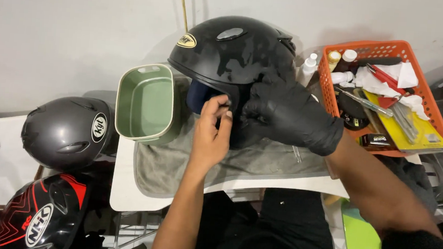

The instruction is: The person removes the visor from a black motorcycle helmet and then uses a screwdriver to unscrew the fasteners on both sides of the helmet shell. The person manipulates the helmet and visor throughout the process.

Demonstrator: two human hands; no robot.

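While hands (248, 121) grip it, helmet (232, 51) matte black, camouflage-patterned.

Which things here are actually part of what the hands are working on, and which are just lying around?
In hand:
black helmet, on the grey towel
left hand, bare, fingertips at the helmet's lower edge
right hand, black glove, pressed on the helmet's side

Lying about:
green tub
orange basket of tools and bottles
grey helmet
black-and-red helmet
white spray bottle
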